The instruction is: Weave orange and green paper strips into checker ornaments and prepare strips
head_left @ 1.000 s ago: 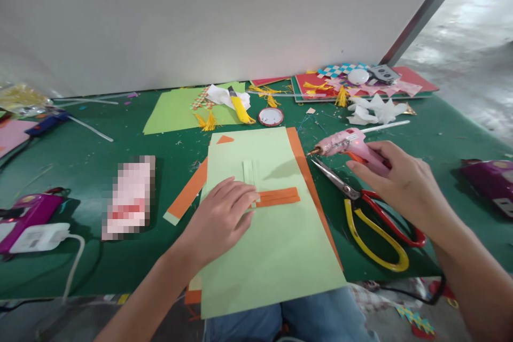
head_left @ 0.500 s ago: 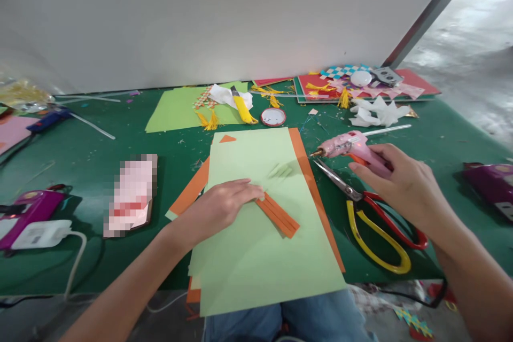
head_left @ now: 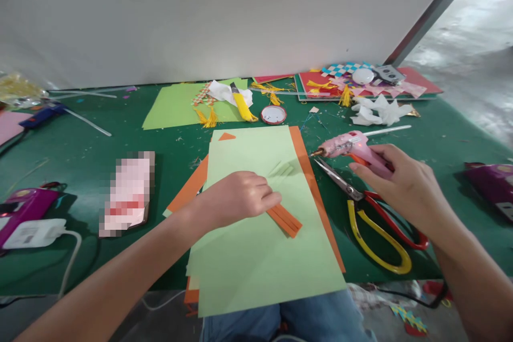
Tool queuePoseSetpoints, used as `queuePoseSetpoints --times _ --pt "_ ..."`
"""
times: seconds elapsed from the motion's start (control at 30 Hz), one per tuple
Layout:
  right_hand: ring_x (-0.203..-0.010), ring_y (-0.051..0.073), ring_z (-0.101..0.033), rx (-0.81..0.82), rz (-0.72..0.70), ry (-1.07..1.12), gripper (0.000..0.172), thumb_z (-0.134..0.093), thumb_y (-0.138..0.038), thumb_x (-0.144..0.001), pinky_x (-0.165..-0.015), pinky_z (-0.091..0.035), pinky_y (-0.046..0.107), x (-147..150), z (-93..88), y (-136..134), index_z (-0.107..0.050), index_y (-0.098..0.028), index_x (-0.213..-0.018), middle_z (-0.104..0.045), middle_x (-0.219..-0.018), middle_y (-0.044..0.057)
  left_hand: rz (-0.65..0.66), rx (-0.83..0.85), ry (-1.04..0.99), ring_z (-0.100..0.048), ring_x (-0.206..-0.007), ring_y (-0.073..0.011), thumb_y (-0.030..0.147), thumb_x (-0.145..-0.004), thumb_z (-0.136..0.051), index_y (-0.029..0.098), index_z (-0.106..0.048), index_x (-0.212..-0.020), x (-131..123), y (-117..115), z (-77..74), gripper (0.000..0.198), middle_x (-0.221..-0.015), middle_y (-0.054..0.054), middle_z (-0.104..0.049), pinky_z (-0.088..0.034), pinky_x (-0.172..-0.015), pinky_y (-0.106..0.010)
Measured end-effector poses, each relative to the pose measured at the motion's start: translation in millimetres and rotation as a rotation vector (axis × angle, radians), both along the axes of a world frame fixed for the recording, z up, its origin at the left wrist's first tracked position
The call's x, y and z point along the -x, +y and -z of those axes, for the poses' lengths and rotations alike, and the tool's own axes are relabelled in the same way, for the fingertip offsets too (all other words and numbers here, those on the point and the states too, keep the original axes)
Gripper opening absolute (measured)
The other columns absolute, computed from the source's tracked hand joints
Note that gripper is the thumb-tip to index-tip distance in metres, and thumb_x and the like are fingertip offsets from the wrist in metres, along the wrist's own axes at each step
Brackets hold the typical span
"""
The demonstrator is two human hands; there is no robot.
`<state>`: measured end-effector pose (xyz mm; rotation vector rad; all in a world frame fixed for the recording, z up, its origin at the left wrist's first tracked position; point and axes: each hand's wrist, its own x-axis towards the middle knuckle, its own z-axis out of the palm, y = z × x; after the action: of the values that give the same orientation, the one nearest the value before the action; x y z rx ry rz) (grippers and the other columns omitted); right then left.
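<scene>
My left hand (head_left: 240,195) is closed, its curled fingers over the upper end of a folded orange paper strip (head_left: 285,220). That end of the strip is hidden under the fingers. Beneath lies a light green paper sheet (head_left: 264,267), with a small orange paper scrap (head_left: 227,137) near its top. At the right, my right hand (head_left: 404,184) is wrapped round the handle of a pink hot glue gun (head_left: 344,144), nozzle pointing left. Scissors (head_left: 352,192) with one red and one yellow handle lie under the gun and beside my right hand.
A phone (head_left: 126,192) and a purple box with a white plug (head_left: 38,232) are at the left. Toward the back are a yellow utility knife (head_left: 242,104), a round lid (head_left: 273,114), yellow tassels (head_left: 208,117) and crumpled tissue (head_left: 380,111). Another purple box (head_left: 491,184) sits at right.
My left hand has moved slightly right, and its fingers have gone from stretched out to curled over the strip's upper end. My right hand and the glue gun have stayed put.
</scene>
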<state>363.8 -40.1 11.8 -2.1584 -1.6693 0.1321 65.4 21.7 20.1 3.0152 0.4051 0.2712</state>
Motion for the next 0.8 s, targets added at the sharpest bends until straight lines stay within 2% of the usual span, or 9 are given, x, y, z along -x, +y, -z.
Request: queuePoseSetpoints --times 0.17,0.4,0.53,0.67,0.8 --pt "-0.057 0.017 -0.049 0.0 -0.003 0.002 0.031 -0.061 -0.049 -0.076 -0.06 -0.034 0.028 -1.0 0.9 -0.3 -0.054 -0.023 -0.09 -0.057 -0.068 -0.001 -0.006 0.001 0.041 -0.06 -0.069 -0.0151 0.008 -0.092 -0.039 0.021 -0.06 -0.086 2.1 2.6 1.3 0.026 -0.068 -0.002 -0.063 -0.048 -0.069 -0.028" --pt "-0.057 0.016 -0.049 -0.022 -0.01 -0.012 0.035 -0.06 -0.053 -0.075 -0.059 -0.034 0.027 -1.2 3.1 -1.3 -0.055 -0.024 -0.092 -0.057 -0.068 -0.001 -0.008 -0.06 -0.013 -0.064 -0.074 -0.017 0.007 -0.092 -0.04 0.017 -0.06 -0.096 5.6 2.7 6.8 0.022 -0.076 -0.004 -0.067 -0.048 -0.066 -0.028" --pt "-0.058 0.016 -0.051 -0.016 -0.026 -0.015 0.037 -0.059 -0.055 -0.075 -0.059 -0.034 0.026 0.0 5.1 -1.5 -0.055 -0.023 -0.094 -0.058 -0.07 -0.001 -0.057 -0.065 -0.045 -0.064 -0.075 -0.0172 0.013 -0.092 -0.042 0.016 -0.059 -0.096 6.3 0.6 14.7 0.017 -0.081 -0.004 -0.068 -0.048 -0.065 -0.029" --pt "-0.061 0.016 -0.052 -0.004 -0.028 -0.03 0.038 -0.06 -0.054 -0.076 -0.061 -0.035 0.026 2.3 3.1 -1.4 -0.055 -0.022 -0.096 -0.06 -0.072 0.0 -0.106 -0.069 -0.09 -0.064 -0.072 -0.0164 0.012 -0.091 -0.042 0.017 -0.058 -0.095 5.2 -1.5 22.0 0.018 -0.077 -0.003 -0.068 -0.047 -0.063 -0.027" --pt "-0.061 0.016 -0.053 0.013 -0.024 -0.047 0.036 -0.06 -0.052 -0.077 -0.06 -0.035 0.026 6.8 0.2 -2.5 -0.055 -0.022 -0.096 -0.061 -0.074 0.001 -0.222 0.061 -0.165 -0.064 -0.069 -0.014 0.016 -0.09 -0.045 0.019 -0.055 -0.098 4.1 -3.3 24.6 0.013 -0.079 0.0 -0.069 -0.044 -0.06 -0.025"
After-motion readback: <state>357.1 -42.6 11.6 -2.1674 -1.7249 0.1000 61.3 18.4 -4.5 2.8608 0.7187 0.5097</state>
